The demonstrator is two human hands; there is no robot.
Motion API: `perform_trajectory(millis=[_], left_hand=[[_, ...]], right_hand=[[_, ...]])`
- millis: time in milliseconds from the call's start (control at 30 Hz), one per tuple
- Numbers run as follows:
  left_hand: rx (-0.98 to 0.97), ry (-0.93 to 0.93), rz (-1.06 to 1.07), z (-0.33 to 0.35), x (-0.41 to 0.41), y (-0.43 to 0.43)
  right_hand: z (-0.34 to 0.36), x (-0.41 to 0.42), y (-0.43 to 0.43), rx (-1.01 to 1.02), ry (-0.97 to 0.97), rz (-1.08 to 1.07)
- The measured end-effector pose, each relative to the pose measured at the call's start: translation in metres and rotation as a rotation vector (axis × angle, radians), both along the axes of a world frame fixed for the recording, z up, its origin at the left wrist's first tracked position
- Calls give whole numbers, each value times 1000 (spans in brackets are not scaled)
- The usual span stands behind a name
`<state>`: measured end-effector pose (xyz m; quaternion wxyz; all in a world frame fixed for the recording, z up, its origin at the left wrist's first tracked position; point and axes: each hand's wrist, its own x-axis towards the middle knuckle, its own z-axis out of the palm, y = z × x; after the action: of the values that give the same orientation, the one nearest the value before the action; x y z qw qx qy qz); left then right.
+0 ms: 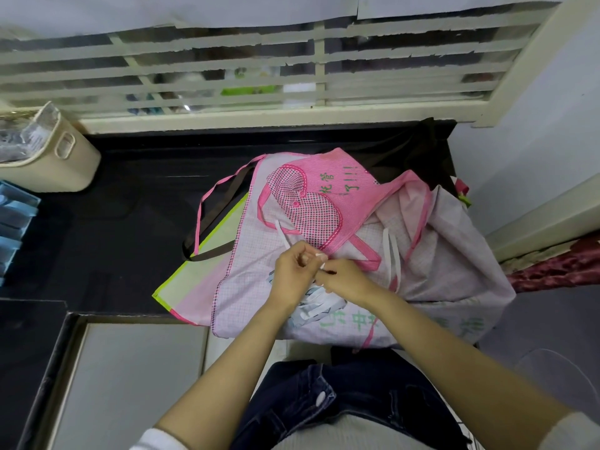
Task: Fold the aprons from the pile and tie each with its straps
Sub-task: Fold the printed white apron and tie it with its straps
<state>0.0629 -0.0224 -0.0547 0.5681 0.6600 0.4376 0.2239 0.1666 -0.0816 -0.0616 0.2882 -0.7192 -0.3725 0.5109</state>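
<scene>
As left hand (pixel 293 271) and right hand (pixel 344 278) pinch thin white fabric straps (pixel 281 237) atop pink checked cloth aprons (pixel 324 203), black counter (pixel 146 190) right end, we judge them limp, light; grip ends.

Both forearms reach forward; the left hand (pixel 293 271) and right hand (pixel 345 278) meet, curled fingers pinching a white strap (pixel 281 236).

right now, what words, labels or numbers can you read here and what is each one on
"!!!" after green characters on the pink apron; those characters sit sideways, too unclear to read.
"中", probably, among green characters on the white checked apron; the rest hidden or creased.
Nothing else legible.
</scene>
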Motion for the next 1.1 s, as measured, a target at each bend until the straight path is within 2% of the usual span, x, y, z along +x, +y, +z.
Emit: perform_trajectory(millis=[67,167,333,433,567,633,733,833,1000,1100], left_hand=[[-11,20,-68,3,0,-1],[134,146,-201,3,-5,3],[355,563,-454,8,-13,20],[385,756,-460,16,-14,27],[244,749,-553,16,-19,21],[227,691,-521,12,-20,15],[239,647,-473,6,-20,9],[215,633,-455,1,-21,9],[174,611,-439,-5,-24,7],[162,589,-430,-6,-25,5]], right_hand=[[-3,-1,0,-34,91,-83],[-3,-1,-1,-59,221,-154],[-7,5,-7,-67,363,-244],[-9,9,-12,-63,473,-330],[-11,13,-17,-44,542,-305],[-11,13,-18,-39,531,-274],[-9,15,-19,-16,479,-198],[-7,16,-19,28,347,-114],[-6,9,-16,210,-136,-4],[-8,3,-14,256,-296,14]])
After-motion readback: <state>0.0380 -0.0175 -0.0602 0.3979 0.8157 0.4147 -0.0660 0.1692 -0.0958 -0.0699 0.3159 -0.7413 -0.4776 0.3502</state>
